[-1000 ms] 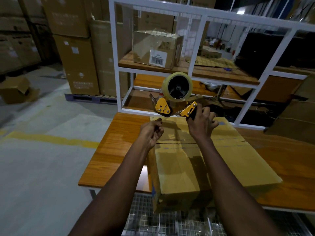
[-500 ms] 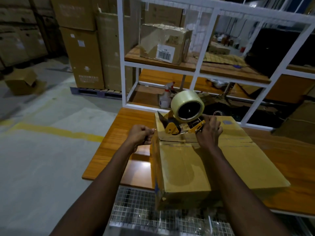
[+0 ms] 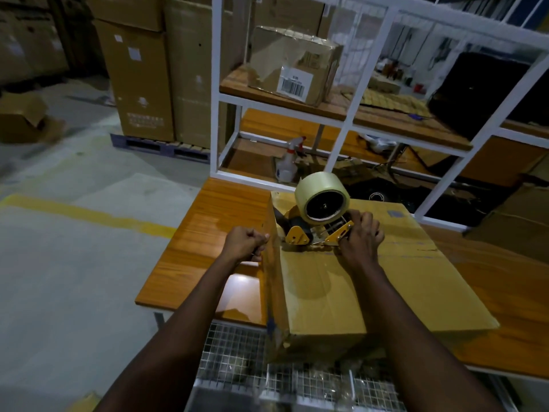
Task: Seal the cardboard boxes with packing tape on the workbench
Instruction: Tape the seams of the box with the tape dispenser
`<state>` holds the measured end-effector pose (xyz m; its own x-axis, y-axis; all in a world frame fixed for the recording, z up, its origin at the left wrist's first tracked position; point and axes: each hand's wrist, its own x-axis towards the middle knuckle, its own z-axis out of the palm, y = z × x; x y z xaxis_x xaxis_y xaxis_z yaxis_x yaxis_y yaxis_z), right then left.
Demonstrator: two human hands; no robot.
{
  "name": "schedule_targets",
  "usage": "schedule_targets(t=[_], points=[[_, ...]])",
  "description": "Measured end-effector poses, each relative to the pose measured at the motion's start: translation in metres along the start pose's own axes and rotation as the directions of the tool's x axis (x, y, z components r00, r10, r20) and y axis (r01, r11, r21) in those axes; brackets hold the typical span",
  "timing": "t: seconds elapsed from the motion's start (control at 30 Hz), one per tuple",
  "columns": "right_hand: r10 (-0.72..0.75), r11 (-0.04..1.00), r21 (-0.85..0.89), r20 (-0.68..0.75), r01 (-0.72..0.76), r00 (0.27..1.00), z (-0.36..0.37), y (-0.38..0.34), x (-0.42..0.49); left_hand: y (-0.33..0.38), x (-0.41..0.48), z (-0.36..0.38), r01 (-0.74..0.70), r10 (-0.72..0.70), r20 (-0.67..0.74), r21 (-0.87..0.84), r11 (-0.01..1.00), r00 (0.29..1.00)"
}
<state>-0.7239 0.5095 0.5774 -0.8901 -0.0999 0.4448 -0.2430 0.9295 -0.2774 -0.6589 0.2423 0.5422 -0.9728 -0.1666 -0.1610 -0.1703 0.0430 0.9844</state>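
The cardboard box (image 3: pixel 341 281) lies on the workbench (image 3: pixel 214 233) with its near end overhanging the front edge, directly under both hands; a second ago the tape dispenser (image 3: pixel 318 215) was held in the air beyond the box, and it has since come down so that its yellow nose rests on the top face near the far end. The right hand (image 3: pixel 361 240) is closed around the dispenser's handle, the roll standing just ahead of its knuckles; the left hand (image 3: pixel 245 243) is a closed fist pressed to the box's left upper edge, apparently pinching the free tape end there, though the tape itself is too clear to make out. The contact suggests the strip is now being anchored, so the pull across the seam looks about to begin. Beyond the hands a spray bottle (image 3: pixel 286 162) stands on the low shelf of the white rack (image 3: pixel 217 114); a barcoded box (image 3: pixel 294 65) sits on the shelf above.
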Motion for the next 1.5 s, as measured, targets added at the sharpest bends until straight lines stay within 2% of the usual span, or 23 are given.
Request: schedule_targets(t=[0.3,0.4,0.47,0.53,0.63,0.73,0.77,0.83,0.9,0.97,1.03,1.1,1.17,1.2,1.3,1.4,1.5], points=[[-0.002,0.996,-0.086,0.008,0.002,1.0,0.015,0.007,-0.002,-0.029,-0.007,0.027,0.021,-0.019,-0.101,0.013,1.0,0.995],[-0.01,0.996,-0.088,-0.008,0.009,1.0,0.017,0.008,-0.003,-0.035,-0.002,0.026,-0.061,0.079,-0.106,0.168,0.984,0.991],[-0.015,0.996,-0.089,-0.023,0.013,1.0,0.017,0.008,-0.005,-0.038,-0.001,0.028,-0.117,0.16,-0.109,0.324,0.939,0.981],[-0.022,0.995,-0.096,-0.029,0.02,0.999,0.018,0.008,-0.006,-0.041,-0.002,0.034,-0.123,0.18,-0.093,0.435,0.892,0.979],[-0.016,0.993,-0.115,-0.022,0.013,1.0,0.019,0.008,-0.005,-0.052,-0.002,0.04,-0.083,0.15,-0.085,0.528,0.845,0.985],[-0.001,0.991,-0.135,-0.019,-0.002,1.0,0.021,0.008,-0.005,-0.059,-0.002,0.033,0.091,-0.007,-0.152,0.55,0.83,0.988],[-0.001,0.991,-0.136,-0.016,-0.001,1.0,0.021,0.008,-0.005,-0.061,-0.001,0.03,0.116,-0.012,-0.182,0.573,0.812,0.983],[-0.004,0.991,-0.137,-0.018,0.001,1.0,0.021,0.008,-0.005,-0.058,-0.001,0.027,0.043,0.124,-0.241,0.588,0.808,0.962],[0.003,0.99,-0.14,-0.023,-0.006,1.0,0.021,0.008,-0.004,-0.048,-0.005,0.034,-0.122,0.26,-0.262,0.448,0.886,0.93],[0.001,0.99,-0.141,-0.027,-0.005,1.0,0.021,0.008,-0.004,-0.038,-0.016,0.048,-0.22,0.264,-0.126,0.284,0.933,0.956],[-0.002,0.991,-0.132,-0.031,-0.002,1.0,0.021,0.008,-0.004,-0.036,-0.028,0.06,-0.196,0.168,0.109,0.332,0.923,0.98],[0.005,0.991,-0.133,-0.033,-0.009,0.999,0.022,0.007,-0.004,-0.045,-0.034,0.062,-0.118,0.036,0.2,0.417,0.901,0.979],[0.009,0.992,-0.125,-0.04,-0.014,0.999,0.023,0.007,-0.004,-0.049,-0.033,0.058,-0.054,-0.045,0.196,0.474,0.879,0.98],[0.009,0.993,-0.118,-0.046,-0.014,0.999,0.024,0.008,-0.004,-0.048,-0.032,0.056,-0.055,-0.043,0.173,0.524,0.85,0.984],[0.01,0.992,-0.121,-0.05,-0.016,0.999,0.025,0.008,-0.005,-0.034,-0.039,0.06,-0.171,0.088,0.161,0.626,0.761,0.983],[0.008,0.993,-0.116,-0.049,-0.013,0.999,0.024,0.008,-0.005,-0.03,-0.04,0.063,-0.173,0.052,0.217,0.587,0.791,0.975],[0.006,0.993,-0.119,-0.035,-0.01,0.999,0.022,0.007,-0.006,-0.036,-0.035,0.061,-0.098,-0.025,0.182,0.637,0.764,0.983]])
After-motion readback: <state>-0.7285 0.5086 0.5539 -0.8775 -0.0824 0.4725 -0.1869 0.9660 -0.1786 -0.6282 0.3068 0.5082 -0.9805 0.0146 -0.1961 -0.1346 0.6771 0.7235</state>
